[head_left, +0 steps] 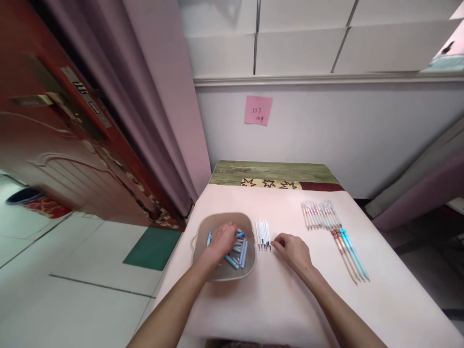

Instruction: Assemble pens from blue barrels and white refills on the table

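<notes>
My left hand (pixel 224 238) reaches into a beige plastic basin (pixel 196 270) on the left of the table. Its fingers curl down among several blue pen parts (pixel 243 252); the fingertips are hidden. Just right of the basin lies a row of slim white pen refills (pixel 263 233), dark tips towards me. At the row's right end is my right hand (pixel 294 250), thumb and forefinger pinched together beside the last refill. Whether they grip anything is too small to make out.
A row of clear-barrelled pens (pixel 321 215) lies at the back right. Below it are brown-topped pens (pixel 346 258) and blue pens (pixel 357 258). The table (pixel 282 304) has a pale pink cover and stands against a wall bearing a pink note (pixel 258 110). A red door (pixel 90 145) stands left.
</notes>
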Tool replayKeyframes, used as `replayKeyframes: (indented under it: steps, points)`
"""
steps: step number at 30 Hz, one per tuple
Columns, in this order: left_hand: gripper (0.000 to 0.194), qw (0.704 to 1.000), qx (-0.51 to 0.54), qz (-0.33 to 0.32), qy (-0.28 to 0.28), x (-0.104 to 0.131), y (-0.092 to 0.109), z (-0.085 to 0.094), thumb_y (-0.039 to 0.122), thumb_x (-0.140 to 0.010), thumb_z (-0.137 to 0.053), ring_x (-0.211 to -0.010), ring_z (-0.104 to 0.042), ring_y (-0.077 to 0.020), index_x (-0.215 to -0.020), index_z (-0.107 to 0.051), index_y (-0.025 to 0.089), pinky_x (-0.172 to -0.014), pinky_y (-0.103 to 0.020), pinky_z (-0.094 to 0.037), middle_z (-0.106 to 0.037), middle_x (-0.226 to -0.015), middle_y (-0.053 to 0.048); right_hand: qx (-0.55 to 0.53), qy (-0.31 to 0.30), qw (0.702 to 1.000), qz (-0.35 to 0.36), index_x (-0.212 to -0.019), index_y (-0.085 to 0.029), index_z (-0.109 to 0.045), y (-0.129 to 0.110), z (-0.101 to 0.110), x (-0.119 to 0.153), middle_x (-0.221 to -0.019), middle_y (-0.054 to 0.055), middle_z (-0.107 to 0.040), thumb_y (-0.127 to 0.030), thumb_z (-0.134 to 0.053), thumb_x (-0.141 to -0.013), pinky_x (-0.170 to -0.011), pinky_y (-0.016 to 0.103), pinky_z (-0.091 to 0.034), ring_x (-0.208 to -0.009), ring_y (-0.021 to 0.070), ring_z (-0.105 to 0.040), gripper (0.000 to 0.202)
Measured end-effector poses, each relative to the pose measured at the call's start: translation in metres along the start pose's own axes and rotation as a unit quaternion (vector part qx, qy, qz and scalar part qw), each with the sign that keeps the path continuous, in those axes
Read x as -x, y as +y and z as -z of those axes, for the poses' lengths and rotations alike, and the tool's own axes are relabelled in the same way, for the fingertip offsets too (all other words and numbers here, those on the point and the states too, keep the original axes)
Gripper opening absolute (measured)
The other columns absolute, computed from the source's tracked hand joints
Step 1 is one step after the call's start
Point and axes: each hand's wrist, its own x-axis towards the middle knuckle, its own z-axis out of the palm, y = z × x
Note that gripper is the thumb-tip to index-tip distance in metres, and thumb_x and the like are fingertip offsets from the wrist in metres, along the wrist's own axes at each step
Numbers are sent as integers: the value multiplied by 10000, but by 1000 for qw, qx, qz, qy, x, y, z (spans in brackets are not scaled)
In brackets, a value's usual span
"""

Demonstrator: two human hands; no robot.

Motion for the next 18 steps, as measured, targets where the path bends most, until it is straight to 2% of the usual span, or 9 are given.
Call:
replayKeyframes:
  steps: [5,9,12,14,18]
  points:
    - [181,1000,0,-15,0,19,-9,3,92,-725,-512,-884,-629,-275,-806,-647,181,-760,-348,-428,-677,-948,-120,1,-25,1000,-2,-768,-246,-709,-1,-2,-15,-765,3,-712,-383,-563,-803,-556,227,-330,-718,157,-628,203]
    - [163,1000,4,5,-13,36,-19,8,48,-631,-573,-834,-647,-286,-682,-638,190,-725,-345,-431,-696,-858,-107,3,-21,1000,3,-814,-244,-711,-1,-4,-22,-799,15,-712,-398,-540,-818,-567,231,-334,-749,163,-629,230]
    - [146,999,10,28,-20,46,-25,17,54,-618,-587,-762,-652,-273,-603,-623,195,-678,-326,-424,-690,-747,-88,-5,-23,1000,7,-798,-248,-708,0,-3,-23,-773,8,-705,-415,-531,-823,-558,233,-327,-734,162,-626,244]
    - [127,999,12,45,-10,49,-28,25,79,-645,-581,-760,-649,-271,-625,-634,193,-673,-323,-418,-692,-755,-95,-13,-22,1000,5,-782,-250,-706,1,-3,-24,-750,3,-700,-415,-532,-820,-553,233,-322,-726,163,-624,243]
    - [186,996,5,80,40,44,-31,40,152,-780,-487,-872,-627,-272,-816,-666,187,-738,-337,-415,-692,-899,-129,-21,-19,1000,6,-772,-252,-701,1,-3,-24,-723,-2,-691,-407,-529,-816,-554,233,-322,-718,164,-621,236]
